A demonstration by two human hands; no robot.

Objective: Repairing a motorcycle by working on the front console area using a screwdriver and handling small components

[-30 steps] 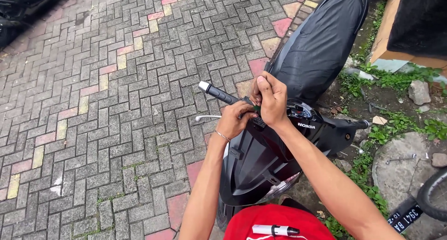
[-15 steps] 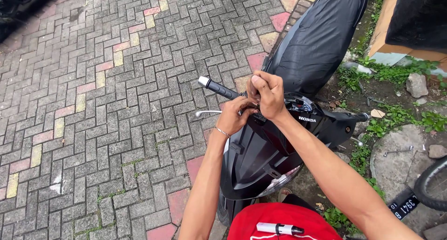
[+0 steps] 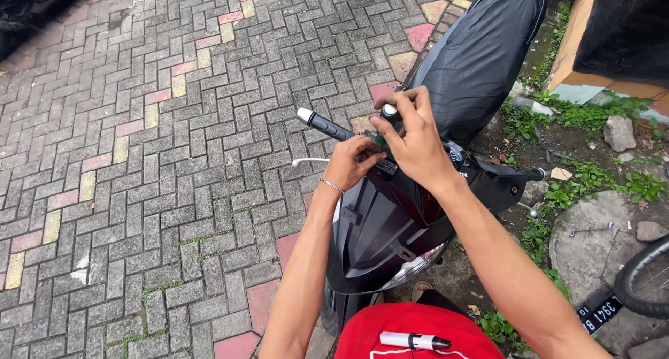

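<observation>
Partly hidden, a green-handled tool (image 3: 390, 118) sits under the right hand (image 3: 417, 144).

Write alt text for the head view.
Both hands work at a black scooter's handlebar: the right hand grips a dark-handled tool upright, the left hand steadies beneath it. The scooter stands on brick paving, beside weeds and stones.

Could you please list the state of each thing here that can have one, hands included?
scooter: parked upright on the paving
screwdriver: upright, tip down at the handlebar cover
right hand: closed around the screwdriver
left hand: fingers curled, resting on the handlebar cover
brake lever: not squeezed
white marker: capped
</observation>
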